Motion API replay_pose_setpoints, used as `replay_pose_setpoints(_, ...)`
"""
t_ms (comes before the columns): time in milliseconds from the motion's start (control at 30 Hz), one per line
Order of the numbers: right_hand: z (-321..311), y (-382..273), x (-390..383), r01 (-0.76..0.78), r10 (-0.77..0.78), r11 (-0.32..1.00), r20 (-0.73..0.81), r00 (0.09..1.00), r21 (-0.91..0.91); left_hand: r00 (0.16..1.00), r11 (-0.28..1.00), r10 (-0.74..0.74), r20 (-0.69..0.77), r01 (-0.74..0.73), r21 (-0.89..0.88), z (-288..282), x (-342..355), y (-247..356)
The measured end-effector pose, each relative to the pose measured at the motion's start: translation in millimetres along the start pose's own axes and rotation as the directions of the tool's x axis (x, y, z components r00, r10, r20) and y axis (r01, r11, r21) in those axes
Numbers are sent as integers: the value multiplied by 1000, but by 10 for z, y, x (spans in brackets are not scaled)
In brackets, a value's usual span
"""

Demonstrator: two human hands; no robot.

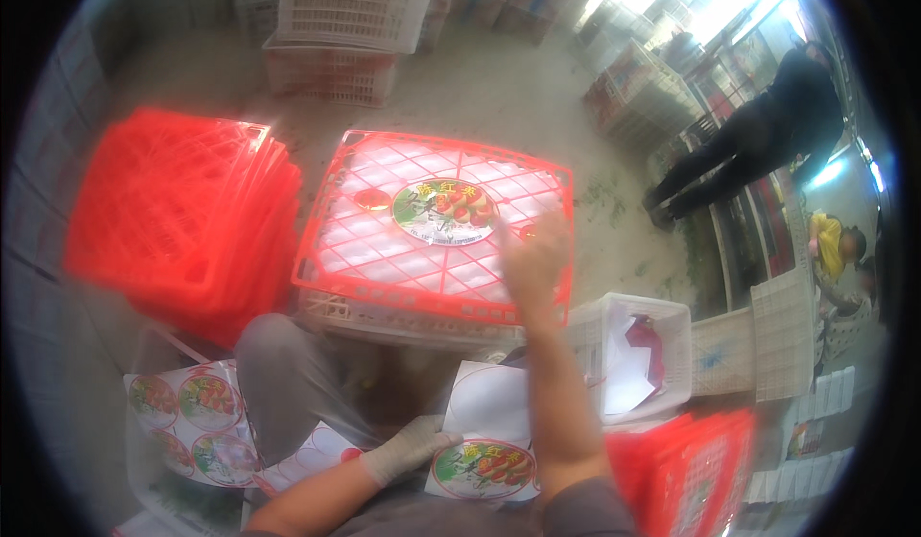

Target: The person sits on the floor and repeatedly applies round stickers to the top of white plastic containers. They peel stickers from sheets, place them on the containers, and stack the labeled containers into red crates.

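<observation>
far side open, flanks tight
stacked red plastic lids (173, 215) left and a white plastic bin (678, 350) right hem the red-lidded white crate (422, 322).

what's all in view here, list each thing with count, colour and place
Red plastic lattice lid: one, red, centre, topping a white slatted crate
Large oval fruit label: one, multicoloured, mid-lid
Small oval labels: two, red, flanking the large one
Stacked red plastic lattice lids: two stacks, red, left and lower right
White plastic crate of papers: one, white, right of centre
White paper label sheets: at least three, coloured ovals, lower left and lower centre
Slatted plastic crates: several, mostly white, top and right
Other people: at least two, dark clothes, yellow top, right side
Knee: one, grey-trousered, left of centre
Left hand: one, pale-gloved, touching a label sheet
Right hand: one, blurred, over the lid's right side
</observation>
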State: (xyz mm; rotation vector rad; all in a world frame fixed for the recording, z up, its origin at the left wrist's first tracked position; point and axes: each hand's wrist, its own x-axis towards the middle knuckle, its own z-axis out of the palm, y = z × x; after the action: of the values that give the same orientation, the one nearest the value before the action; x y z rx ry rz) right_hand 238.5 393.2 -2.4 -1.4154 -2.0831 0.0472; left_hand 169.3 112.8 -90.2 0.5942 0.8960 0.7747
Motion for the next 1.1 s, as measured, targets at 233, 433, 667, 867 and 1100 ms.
replay_pose_setpoints(233,-969,868,-381,-794,522,539,628,577,280,997,991,73,1,-72,114,41,46,-82)
replay_pose_setpoints(433,-1105,561,-685,-515,356,465,380,854,720,1000,976,5,20,-10,219,-51,160,-265)
replay_pose_setpoints(667,-1038,632,-706,-320,214,17,309,927,947,999,971,39,4,-39,237,-85,159,-250)
replay_pose_setpoints(867,-1231,568,-757,-201,146,-300,253,956,933,998,986,40,-52,-30,167,-35,32,-141)
replay_pose_setpoints(1100,-3730,1820,-1846,153,514,82,-174,840,985,992,992,129,5,-129,13,-5,15,-93)
